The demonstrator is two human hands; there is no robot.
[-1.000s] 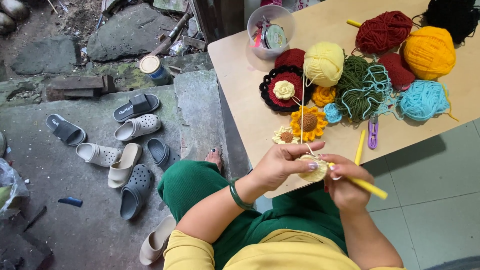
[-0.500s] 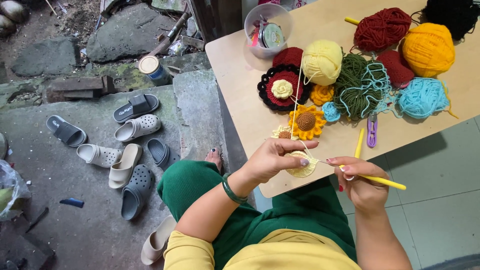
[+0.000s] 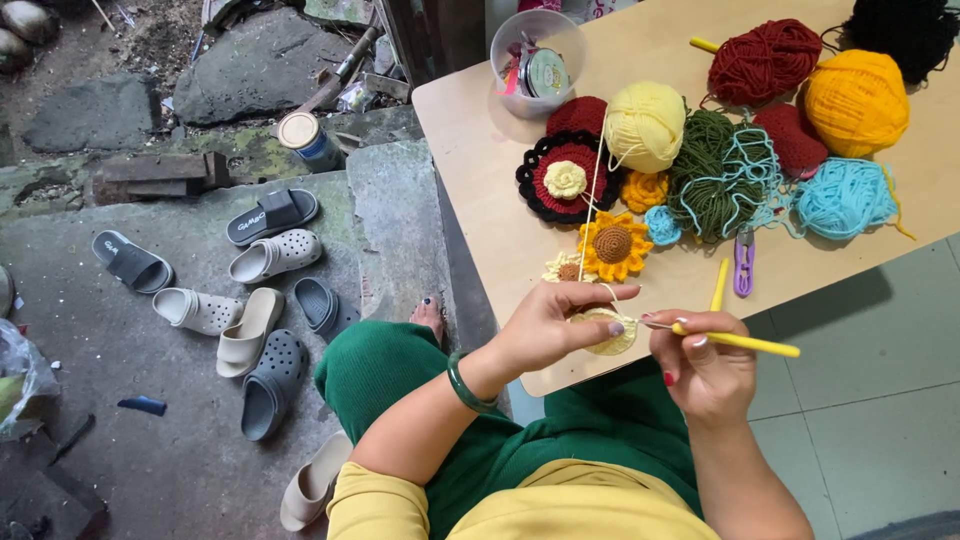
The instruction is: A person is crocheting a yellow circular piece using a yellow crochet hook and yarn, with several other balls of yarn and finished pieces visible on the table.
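My left hand (image 3: 555, 325) pinches a small pale yellow crochet piece (image 3: 608, 332) at the near edge of the wooden table (image 3: 480, 160). A pale yellow strand runs from it up to the pale yellow yarn ball (image 3: 645, 125). My right hand (image 3: 705, 370) grips a yellow crochet hook (image 3: 740, 342), its tip pointing left into the piece. A green bangle sits on my left wrist. Just beyond my hands lie a crocheted sunflower (image 3: 612, 245) and a small white flower (image 3: 568, 268).
On the table: a red and black crochet flower (image 3: 565, 178), green (image 3: 712, 175), light blue (image 3: 842, 198), orange (image 3: 856, 102), dark red (image 3: 765, 60) and black yarn, a purple clip (image 3: 743, 270), a second yellow hook (image 3: 718, 285), a clear tub (image 3: 537, 50). Several sandals (image 3: 250, 290) lie on the concrete floor at left.
My right hand drew the hook out to the right and now brings it back toward the piece. My left hand keeps its hold on the piece, shifting slightly.
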